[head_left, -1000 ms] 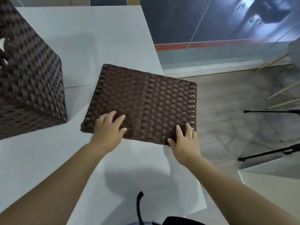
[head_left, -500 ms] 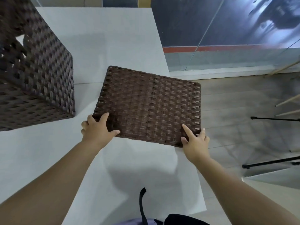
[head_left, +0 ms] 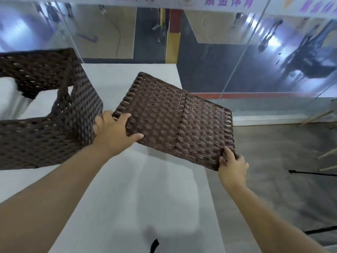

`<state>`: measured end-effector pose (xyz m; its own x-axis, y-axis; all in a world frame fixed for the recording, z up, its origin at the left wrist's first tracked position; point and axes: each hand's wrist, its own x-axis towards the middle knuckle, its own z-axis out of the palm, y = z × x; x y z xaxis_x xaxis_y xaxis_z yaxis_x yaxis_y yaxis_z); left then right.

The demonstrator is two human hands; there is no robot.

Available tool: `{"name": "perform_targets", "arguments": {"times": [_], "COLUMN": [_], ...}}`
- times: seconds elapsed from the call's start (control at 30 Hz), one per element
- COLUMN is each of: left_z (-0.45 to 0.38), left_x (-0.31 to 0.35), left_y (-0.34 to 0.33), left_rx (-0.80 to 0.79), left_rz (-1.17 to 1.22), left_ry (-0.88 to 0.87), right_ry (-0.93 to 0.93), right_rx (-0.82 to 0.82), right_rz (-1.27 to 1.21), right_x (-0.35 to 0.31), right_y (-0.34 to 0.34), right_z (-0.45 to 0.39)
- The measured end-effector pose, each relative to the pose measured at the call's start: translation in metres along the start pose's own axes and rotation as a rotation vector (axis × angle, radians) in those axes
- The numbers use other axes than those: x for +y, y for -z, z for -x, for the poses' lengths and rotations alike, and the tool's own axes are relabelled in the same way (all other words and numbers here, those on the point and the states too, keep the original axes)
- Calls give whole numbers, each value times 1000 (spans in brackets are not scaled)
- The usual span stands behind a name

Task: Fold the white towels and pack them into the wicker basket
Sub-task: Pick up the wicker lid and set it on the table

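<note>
At the far left the wicker basket (head_left: 45, 115) sits on the white table (head_left: 127, 198), open at the top, with white cloth visible inside; it looks packed, so the lid probably goes on next. Just right of it, the left hand (head_left: 113, 134) grips the near-left corner of the flat wicker lid (head_left: 175, 121), thumb on top, fingers curled under the edge. The lid is raised off the table and tilted, likely to be carried over the basket. It is dark brown, tightly woven and rectangular. At its near-right corner the right hand (head_left: 231, 165) pinches the rim, fingers curled around it.
</note>
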<state>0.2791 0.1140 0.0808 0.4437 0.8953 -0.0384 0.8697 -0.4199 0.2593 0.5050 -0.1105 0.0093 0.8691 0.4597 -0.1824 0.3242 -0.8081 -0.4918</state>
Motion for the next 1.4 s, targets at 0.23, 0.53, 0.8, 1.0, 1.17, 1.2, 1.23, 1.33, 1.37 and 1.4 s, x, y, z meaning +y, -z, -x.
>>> {"name": "perform_targets", "arguments": {"times": [0.23,0.53,0.8,1.0,1.17,1.2,1.23,1.33,1.37,1.4], "left_z": [-26,-16,17,28,24,22,20,13,11,8], "left_x": [-15,-128,-275,-368,-417,-423,-428,-436,-437,-437], "left_y": [98,187,215,207,195,193,192,190,189,189], "left_rx": [258,432,434,339,220,200,184,174,172,168], "left_rz": [-33,50,105,92,55,43,29,8,12,16], "left_ry": [1,171,320,370,372,371,369,352,345,337], "right_ry": [213,499,615,599,546,530,512,470,462,455], "right_rx": [157,227,173,86,37,28,24,41,48,53], "right_rz": [-100,-41,67,162,251,265,274,299,302,303], "right_x": [-93,-252,-370,-408,-418,-419,-421,-428,-430,-431], "right_y": [40,64,13,-56,-100,-106,-111,-119,-120,-120], "right_z": [-7,31,114,164,190,192,194,198,197,196]}}
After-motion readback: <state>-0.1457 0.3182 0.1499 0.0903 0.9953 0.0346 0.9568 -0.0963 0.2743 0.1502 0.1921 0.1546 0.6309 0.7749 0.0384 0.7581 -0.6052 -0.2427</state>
